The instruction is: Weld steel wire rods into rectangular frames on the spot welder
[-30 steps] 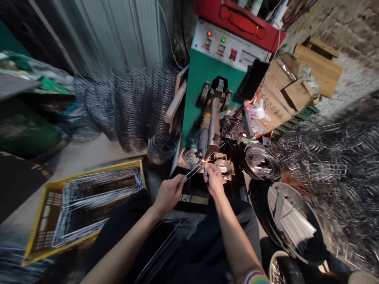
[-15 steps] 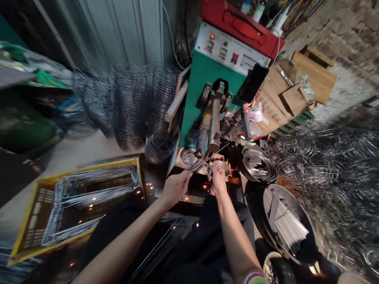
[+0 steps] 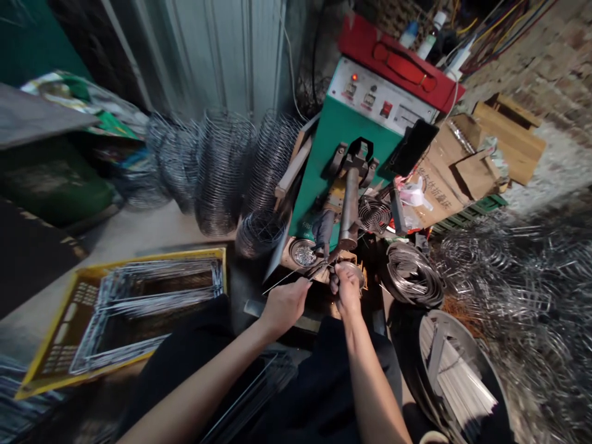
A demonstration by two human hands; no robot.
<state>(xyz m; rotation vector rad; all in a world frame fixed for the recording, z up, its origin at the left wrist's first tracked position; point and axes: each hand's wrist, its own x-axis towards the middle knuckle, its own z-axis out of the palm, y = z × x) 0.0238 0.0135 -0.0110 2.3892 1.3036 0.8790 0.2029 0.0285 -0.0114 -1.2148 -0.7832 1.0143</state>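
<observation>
My left hand (image 3: pixel 285 303) is closed in a pinch on a thin metal wire piece (image 3: pixel 319 269), whose far end reaches under the electrodes of a spot welder (image 3: pixel 309 191). My right hand (image 3: pixel 348 290) is closed just below the upper electrode arm (image 3: pixel 350 206); what its fingers grip is too small and covered to make out. Behind that hand sits a round metal dish (image 3: pixel 356 272), partly hidden. Left of the electrodes, a small bowl (image 3: pixel 304 253) holds many tiny shiny metal pieces.
A yellow crate (image 3: pixel 50 345) of bent wire frames stands at left. Stacks of wire rings (image 3: pixel 224 179) line the metal wall. To the right are coiled metal strips (image 3: pixel 411 274), a black tub (image 3: pixel 502 382) with flat strips, a wire heap (image 3: pixel 531 296) and a cardboard box (image 3: pixel 439 166).
Glowing sparks that flew around my hands and over the crate are gone. The view has shifted, so the welder sits further right. A thin wire now sticks out leftward above my left hand.
</observation>
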